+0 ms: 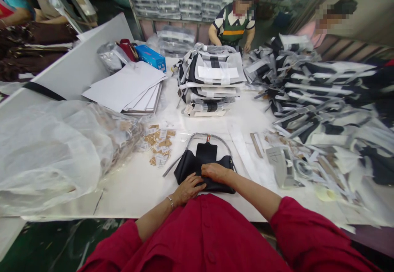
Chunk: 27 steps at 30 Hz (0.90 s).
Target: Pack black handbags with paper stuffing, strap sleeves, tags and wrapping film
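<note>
While L hand (188,188) lies flat-fingered on blk bag (186,163), R hand (216,172) curls atop, grip unclear; prob. light, supple, best held by strap (223,141) beyond hands.

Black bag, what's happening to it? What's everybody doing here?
A person in a red shirt has both hands on the black bag, which lies on the white table. The left hand is at its near side, and the right hand is on top with curled fingers. The flap points away from the person. Small tags lie to the left, and wrapped bags are stacked behind. Another person stands across the table.
</note>
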Each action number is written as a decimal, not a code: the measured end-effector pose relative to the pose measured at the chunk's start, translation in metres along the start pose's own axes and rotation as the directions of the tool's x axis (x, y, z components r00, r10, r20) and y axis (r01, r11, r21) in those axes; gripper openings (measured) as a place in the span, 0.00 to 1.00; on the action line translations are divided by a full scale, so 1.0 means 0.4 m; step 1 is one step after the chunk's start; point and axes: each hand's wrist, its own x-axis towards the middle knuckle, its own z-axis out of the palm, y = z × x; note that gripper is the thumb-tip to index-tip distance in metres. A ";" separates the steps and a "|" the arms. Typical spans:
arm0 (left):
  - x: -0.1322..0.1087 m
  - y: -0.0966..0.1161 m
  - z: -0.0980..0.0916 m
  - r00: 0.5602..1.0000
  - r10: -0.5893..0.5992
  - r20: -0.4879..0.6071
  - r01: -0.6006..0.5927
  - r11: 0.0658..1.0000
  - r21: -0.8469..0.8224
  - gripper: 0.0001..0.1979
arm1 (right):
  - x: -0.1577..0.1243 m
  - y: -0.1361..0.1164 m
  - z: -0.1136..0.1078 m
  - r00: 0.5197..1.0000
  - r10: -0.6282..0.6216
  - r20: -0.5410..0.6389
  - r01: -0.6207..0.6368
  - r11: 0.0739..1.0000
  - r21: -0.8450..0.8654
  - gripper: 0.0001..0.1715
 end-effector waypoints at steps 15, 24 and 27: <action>0.010 0.006 0.008 0.992 0.084 -0.094 -0.056 0.961 0.269 0.23 | -0.158 -0.113 0.326 0.752 0.356 -0.554 -0.397 0.916 0.050 0.08; 0.022 0.000 0.023 0.986 0.164 0.018 -0.153 0.871 0.467 0.24 | -0.161 -0.105 0.302 0.731 0.338 -0.593 -0.400 0.916 0.028 0.05; 0.035 0.034 0.014 0.990 0.114 0.087 -0.143 0.835 0.531 0.24 | -0.150 -0.127 0.315 0.661 0.378 -0.649 -0.427 0.900 0.090 0.06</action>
